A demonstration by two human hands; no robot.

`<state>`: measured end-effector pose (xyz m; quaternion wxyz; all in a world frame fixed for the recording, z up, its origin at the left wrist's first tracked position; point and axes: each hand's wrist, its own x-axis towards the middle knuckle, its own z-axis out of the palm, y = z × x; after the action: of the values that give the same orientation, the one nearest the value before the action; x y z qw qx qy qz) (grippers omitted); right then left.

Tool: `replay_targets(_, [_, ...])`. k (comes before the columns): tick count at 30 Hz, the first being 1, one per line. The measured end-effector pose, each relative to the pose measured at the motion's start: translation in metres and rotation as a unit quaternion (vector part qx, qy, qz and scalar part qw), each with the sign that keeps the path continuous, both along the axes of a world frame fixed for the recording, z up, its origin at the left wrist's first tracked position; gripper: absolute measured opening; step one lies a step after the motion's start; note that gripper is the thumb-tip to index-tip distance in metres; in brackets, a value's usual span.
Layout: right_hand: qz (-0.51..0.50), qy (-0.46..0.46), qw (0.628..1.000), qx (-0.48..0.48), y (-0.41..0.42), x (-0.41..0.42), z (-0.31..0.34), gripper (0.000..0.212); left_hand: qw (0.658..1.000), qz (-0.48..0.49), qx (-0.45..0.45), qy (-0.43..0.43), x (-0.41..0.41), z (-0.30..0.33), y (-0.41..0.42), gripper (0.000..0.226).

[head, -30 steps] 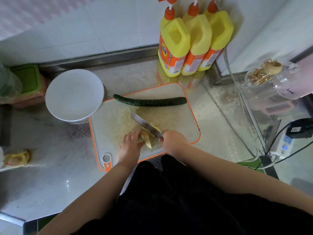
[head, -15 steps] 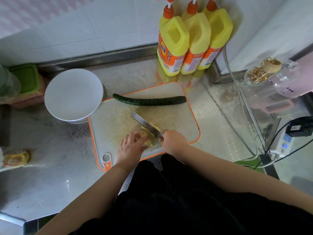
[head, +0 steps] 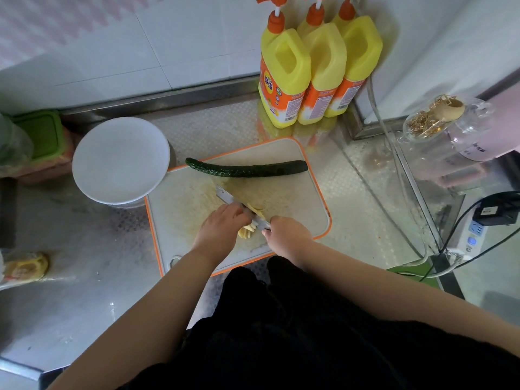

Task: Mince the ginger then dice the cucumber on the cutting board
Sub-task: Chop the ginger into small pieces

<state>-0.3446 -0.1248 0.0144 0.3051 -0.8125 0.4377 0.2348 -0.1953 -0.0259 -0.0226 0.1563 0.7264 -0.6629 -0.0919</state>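
Note:
A white cutting board point(head: 295, 192) with an orange rim lies on the steel counter. Pale yellow ginger strips point(head: 249, 228) sit near the board's front edge. My left hand point(head: 222, 229) rests on the ginger with its fingers curled over the pile. My right hand point(head: 287, 235) grips the handle of a knife point(head: 229, 198), whose blade runs diagonally over the ginger toward the far left. A whole dark green cucumber point(head: 247, 168) lies across the back of the board, apart from both hands.
A white bowl point(head: 121, 160) stands left of the board. Three yellow pump bottles point(head: 318, 68) stand at the back wall. A glass jar point(head: 439, 128) and a power strip point(head: 472, 237) with cables are at the right. A green-lidded box point(head: 39, 136) is far left.
My left hand has slid forward over the ginger, covering more of the pile. The knife stays over the ginger at much the same angle. The cucumber has not moved.

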Motion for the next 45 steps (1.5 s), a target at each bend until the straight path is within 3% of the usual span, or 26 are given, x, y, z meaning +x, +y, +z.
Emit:
replay_targets(3, [0.005, 0.003, 1.000, -0.002, -0.001, 0.001, -0.001, 0.034, 0.999, 0.015, 0.035, 0.010, 0.001, -0.005, -0.003, 0.038])
replay_targets(8, [-0.004, 0.003, 1.000, 0.002, -0.001, 0.001, -0.002, 0.032, 0.998, 0.049, -0.020, 0.035, -0.005, -0.013, 0.011, 0.027])
replay_targets(15, [-0.013, -0.013, 1.000, 0.003, 0.001, 0.000, 0.000, 0.029, 0.999, 0.020, -0.038, 0.030, 0.005, -0.032, 0.031, 0.048])
replay_targets(21, [-0.001, -0.005, 1.000, 0.000, 0.002, 0.000, 0.002, 0.034, 0.996, 0.007, -0.088, 0.007, 0.003, -0.030, 0.015, 0.007])
replay_targets(29, [-0.013, 0.007, 1.000, 0.016, 0.002, -0.001, 0.003, 0.034, 0.993, 0.034, -0.113, -0.013, -0.005, -0.035, 0.020, 0.013])
replay_targets(32, [-0.011, 0.006, 1.000, 0.021, 0.002, 0.000, 0.005, 0.034, 0.991, 0.096, -0.085, 0.035, -0.012, -0.034, 0.022, 0.005])
replay_targets(36, [-0.010, 0.003, 1.000, 0.015, 0.003, 0.002, 0.007, 0.033, 0.984, 0.140, -0.065, 0.089, -0.021, -0.032, 0.018, 0.018])
replay_targets(41, [-0.014, 0.003, 1.000, 0.014, 0.004, 0.002, 0.008, 0.030, 0.987, 0.116, -0.081, 0.082, -0.019, -0.035, 0.020, 0.008])
replay_targets(45, [-0.029, -0.018, 0.999, 0.013, 0.005, 0.001, 0.011, 0.030, 0.986, 0.104, -0.104, 0.073, -0.019, -0.035, 0.019, 0.023])
